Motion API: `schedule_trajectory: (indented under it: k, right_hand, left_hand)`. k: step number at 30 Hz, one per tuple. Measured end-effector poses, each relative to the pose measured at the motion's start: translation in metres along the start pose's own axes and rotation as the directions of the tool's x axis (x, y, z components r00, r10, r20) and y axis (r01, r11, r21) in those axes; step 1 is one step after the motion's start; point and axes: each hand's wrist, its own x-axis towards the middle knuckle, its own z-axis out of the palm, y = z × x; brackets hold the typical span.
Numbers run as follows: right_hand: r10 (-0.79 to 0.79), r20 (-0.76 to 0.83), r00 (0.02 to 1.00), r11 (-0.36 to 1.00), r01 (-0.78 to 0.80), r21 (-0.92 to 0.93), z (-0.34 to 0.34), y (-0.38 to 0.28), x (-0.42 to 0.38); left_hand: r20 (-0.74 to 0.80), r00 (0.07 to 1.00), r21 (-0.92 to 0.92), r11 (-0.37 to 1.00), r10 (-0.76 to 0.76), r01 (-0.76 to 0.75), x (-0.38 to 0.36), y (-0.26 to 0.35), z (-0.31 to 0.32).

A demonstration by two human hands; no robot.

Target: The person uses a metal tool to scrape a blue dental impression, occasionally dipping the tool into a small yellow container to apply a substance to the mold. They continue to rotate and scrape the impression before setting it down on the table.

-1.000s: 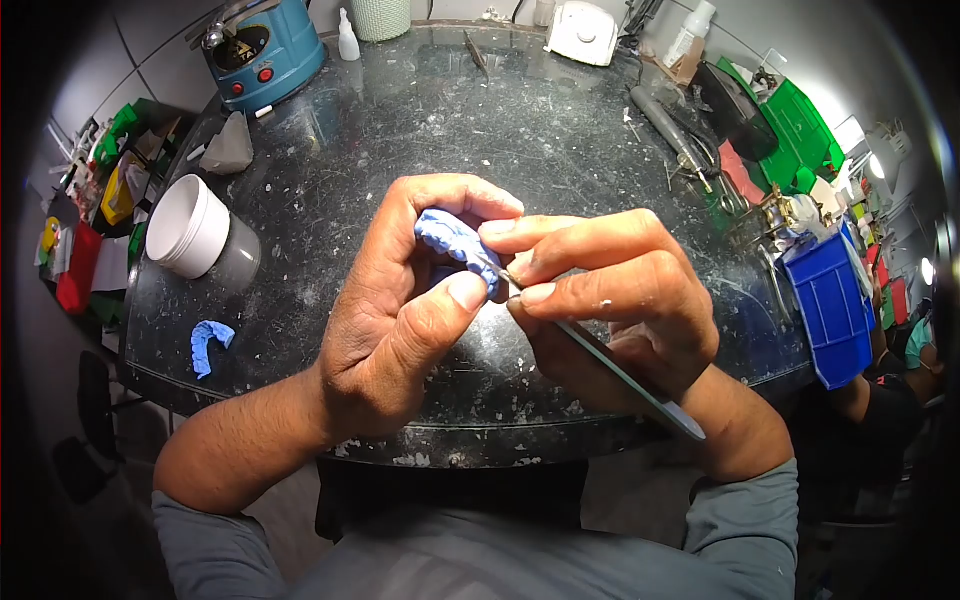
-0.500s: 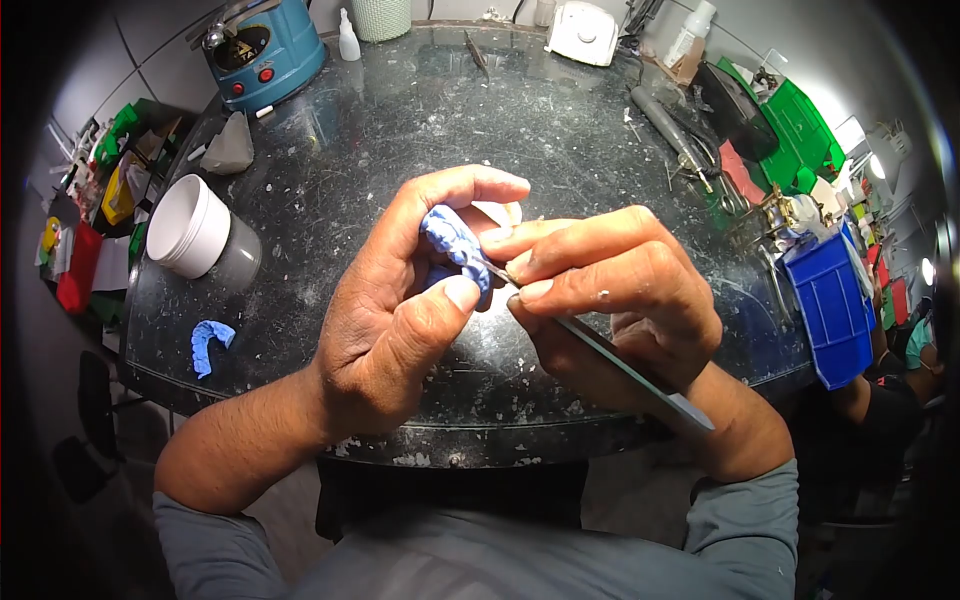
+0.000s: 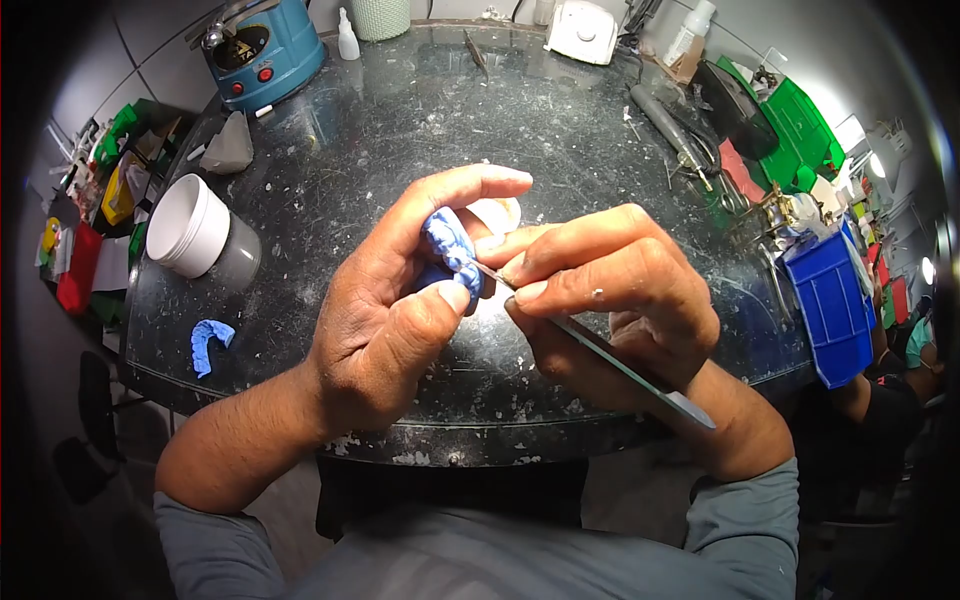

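Note:
My left hand (image 3: 385, 310) is closed around a blue dental model (image 3: 452, 248) with tooth shapes, held upright above the table's middle. Its thumb presses on the lower end, and the fingers behind are partly hidden. In a pen-like grip, my right hand (image 3: 620, 290) holds a slim metal carving tool (image 3: 630, 370). The tool's tip meets the right side of the model, while its flat, broad end points down towards my right forearm. Another blue arch-shaped piece (image 3: 208, 345) lies on the table at the left.
On the dark, scratched table (image 3: 330, 150) stand a white tub (image 3: 188, 228) at left and a blue machine (image 3: 262, 60) behind it. A grey handpiece (image 3: 665, 125), a green case (image 3: 800, 130) and a blue bin (image 3: 828, 310) are at right. Tweezers (image 3: 475, 52) lie at the back.
The blue model has turned slightly in my left hand, showing more of its tooth surfaces. The tool's tip has shifted a little along it; both hands otherwise stay in place.

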Motion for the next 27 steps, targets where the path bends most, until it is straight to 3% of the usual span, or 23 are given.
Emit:
schedule_trajectory:
  k: [8, 10, 14, 20, 22, 27]
  right_hand:
    - [-0.001, 0.012, 1.000, 1.000, 0.001, -0.025, 0.0021, -0.0019, 0.0008]
    - [0.081, -0.094, 0.992, 0.997, -0.080, 0.020, 0.0054, -0.0063, 0.0003]
    - [0.095, -0.100, 0.990, 0.995, -0.091, 0.050, 0.0060, -0.0078, 0.0019]
    - [0.003, 0.034, 0.999, 0.998, -0.001, -0.055, -0.0008, -0.0042, 0.0027]
    - [0.101, -0.043, 0.994, 0.995, -0.101, 0.009, 0.0020, -0.0096, 0.0037]
    - [0.102, -0.078, 0.992, 0.994, -0.100, 0.031, 0.0062, -0.0075, 0.0020]
  left_hand:
    - [0.004, 1.000, 0.006, 1.000, -0.008, 0.008, 0.0006, 0.0035, -0.0006]
    - [0.010, 1.000, 0.034, 0.999, -0.018, 0.017, 0.0004, 0.0052, -0.0011]
    - [0.013, 1.000, 0.039, 0.999, -0.003, 0.003, 0.0007, 0.0034, -0.0022]
    - [-0.008, 1.000, 0.035, 0.999, -0.003, 0.003, -0.0006, 0.0029, 0.0006]
    - [-0.004, 1.000, 0.053, 0.999, -0.001, 0.002, -0.0001, 0.0039, 0.0001]
    - [0.020, 1.000, 0.064, 0.998, 0.006, -0.007, 0.0005, 0.0026, -0.0019]
